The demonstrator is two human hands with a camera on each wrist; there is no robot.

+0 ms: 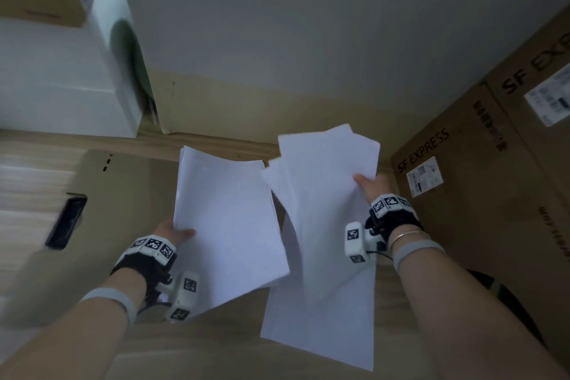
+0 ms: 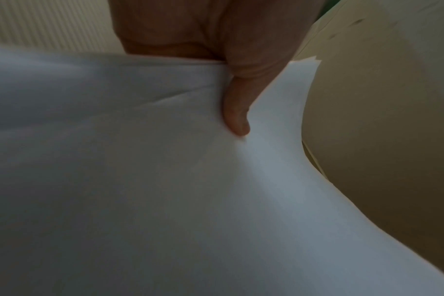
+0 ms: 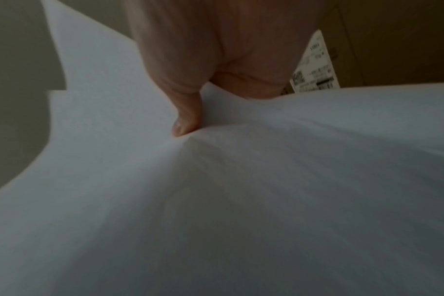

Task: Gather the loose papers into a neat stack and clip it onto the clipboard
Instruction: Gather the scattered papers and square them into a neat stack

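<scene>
Papers (image 1: 228, 219) pinched in left hand (image 1: 172, 233), more in right (image 1: 370, 185), beside "SF EXPRESS" boxes (image 1: 456, 182).

The left hand (image 1: 172, 233) grips one sheaf of papers (image 1: 228, 219); the right hand (image 1: 371, 187) grips another sheaf (image 1: 320, 182).

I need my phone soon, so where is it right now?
In the head view, the black phone lies far left on the cardboard surface, left of the paper stack that the left hand holds.

Fingers of each hand hidden under paper, box (image 1: 481, 182) small print blurred — unreadable
</scene>
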